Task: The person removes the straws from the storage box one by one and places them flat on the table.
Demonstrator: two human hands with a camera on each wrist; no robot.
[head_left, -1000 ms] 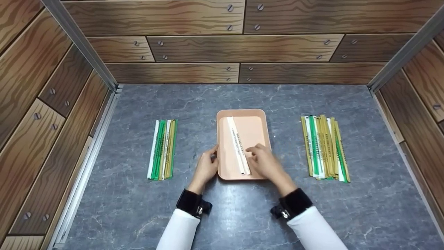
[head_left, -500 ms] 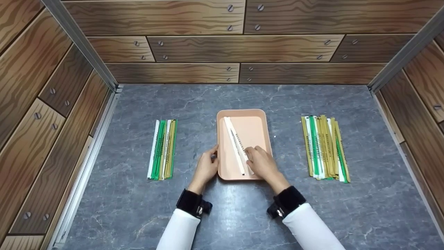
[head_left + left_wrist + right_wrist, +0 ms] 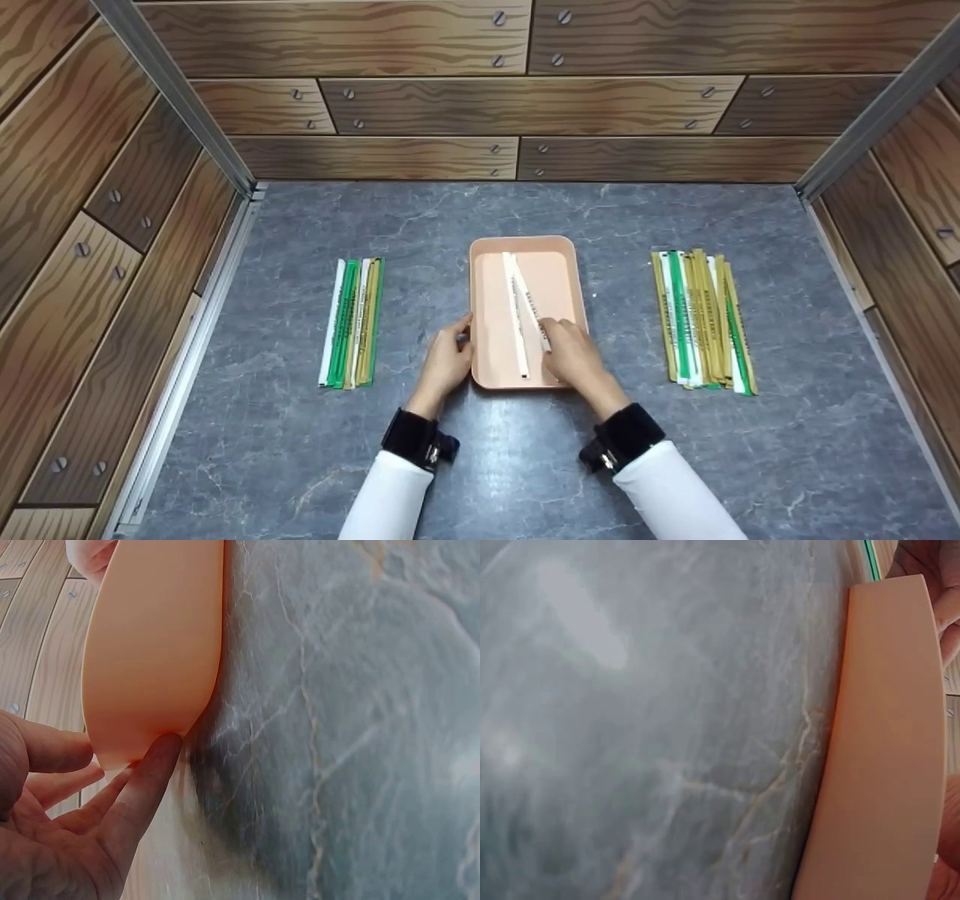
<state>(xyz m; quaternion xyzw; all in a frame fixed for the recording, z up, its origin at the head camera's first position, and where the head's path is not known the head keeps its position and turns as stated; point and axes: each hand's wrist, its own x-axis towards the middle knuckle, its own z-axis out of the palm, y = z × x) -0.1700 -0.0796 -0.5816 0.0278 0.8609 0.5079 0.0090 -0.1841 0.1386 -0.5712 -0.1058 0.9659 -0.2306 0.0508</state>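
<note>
A peach tray [image 3: 480, 300] lies mid-table. Inside it are two long, thin, white printed wrapped sticks, their far ends together and near ends spread. One white wrapped stick [image 3: 518, 330] lies free on the left. My right hand [image 3: 574, 358] reaches over the near right rim and pinches the near end of the other white wrapped stick [image 3: 529, 296]; its fingertips are partly hidden. At the tray's left side, my left hand [image 3: 448, 360] touches the outer wall. The left wrist view shows these fingers [image 3: 154, 772] extended against the tray wall.
A narrow row of white, green and gold wrapped sticks [image 3: 351, 322] lies left of the tray. A wider pile of similar sticks [image 3: 703, 322] lies to the right. Wood-patterned panels [image 3: 517, 105] enclose the grey marbled table [image 3: 495, 480] at the back and sides.
The two white wrapped sticks, first close together, now form a narrow V with their far ends farther right. My right hand has closed on the right one. My left hand has not moved.
</note>
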